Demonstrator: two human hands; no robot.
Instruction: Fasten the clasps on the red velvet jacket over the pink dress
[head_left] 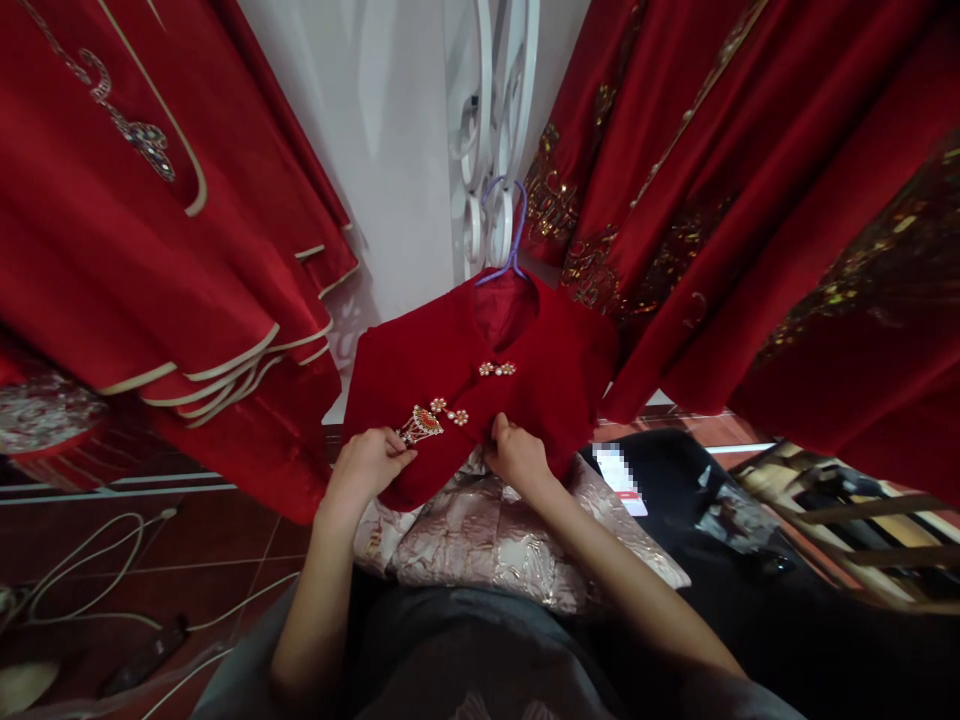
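Observation:
A short red jacket (pixel 420 350) hangs in front of me on a purple hanger (pixel 517 230). My right hand (pixel 519 455) is closed on the jacket's front edge, below the collar clasp (pixel 497 369) of gold flowers and pearls. Lower down, a second flower clasp (pixel 450 411) lies slanted on the left front panel. Beside it is a fan-shaped brooch (pixel 424 421) with beaded strands. At the ends of those strands my left hand (pixel 371 462) pinches the jacket's cloth; whether it also grips the beads is hard to see.
Pale pink metallic brocade (pixel 517 530) covers my lap beneath the jacket. Red embroidered garments hang left (pixel 225 250) and right (pixel 750 220). A lit phone (pixel 619 478) and clear plastic wrapping (pixel 739 518) lie on a black surface. White cables (pixel 139 545) cross the tiled floor at left.

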